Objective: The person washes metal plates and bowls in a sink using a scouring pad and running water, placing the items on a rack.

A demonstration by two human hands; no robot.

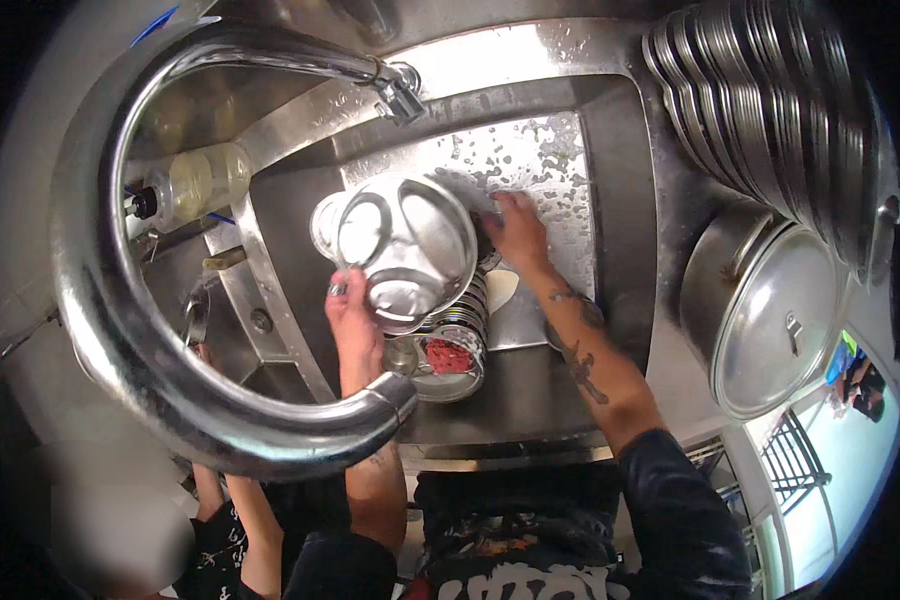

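A round metal plate with three compartments (412, 247) is gripped at its lower left rim by my left hand (354, 315), above the left part of the steel sink. Beneath and beside it lies a row of stacked metal plates (469, 311); a red scouring pad or cloth (448, 355) rests in the nearest plate. My right hand (519, 232) is to the right of the raised plate, fingers bent, over a dark object that is partly hidden; whether it grips this is unclear. A pale oval item (501, 291) lies just below that hand.
A curved chrome faucet (82, 247) arches over the left side. Many metal plates (765, 97) stand stacked at the upper right, above a lidded metal pot (780, 322). Clear plastic bottles (195, 187) lie left of the sink (649, 225). Another person's arms (251, 517) show at lower left.
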